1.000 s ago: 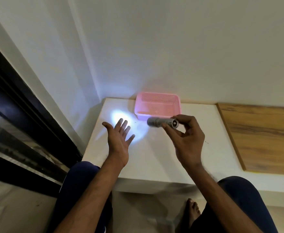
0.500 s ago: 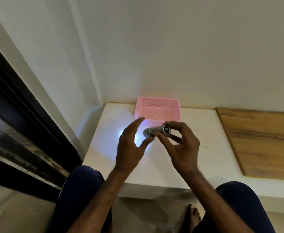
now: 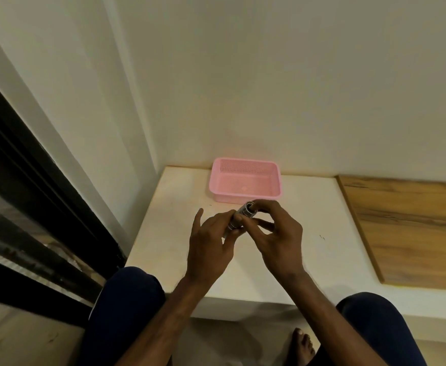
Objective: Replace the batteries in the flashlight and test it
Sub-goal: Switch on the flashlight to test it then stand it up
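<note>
A small silver flashlight (image 3: pixel 243 213) is held above the white table (image 3: pixel 322 220), tilted with its tail end up toward the basket. My left hand (image 3: pixel 211 244) grips its lower, head end; the lens is hidden behind my fingers. My right hand (image 3: pixel 277 239) pinches the upper tail end with thumb and fingertips. No beam or light spot shows on the table. No loose batteries are in sight.
A pink plastic basket (image 3: pixel 274 178) stands at the back of the table against the wall, just beyond my hands. A wooden board (image 3: pixel 407 223) covers the right side. A dark window frame (image 3: pixel 31 194) runs along the left. My knees flank the table's front edge.
The bright light spot on the table and my left palm has gone out. My left hand came in from the open position and took hold of the flashlight's head end.
</note>
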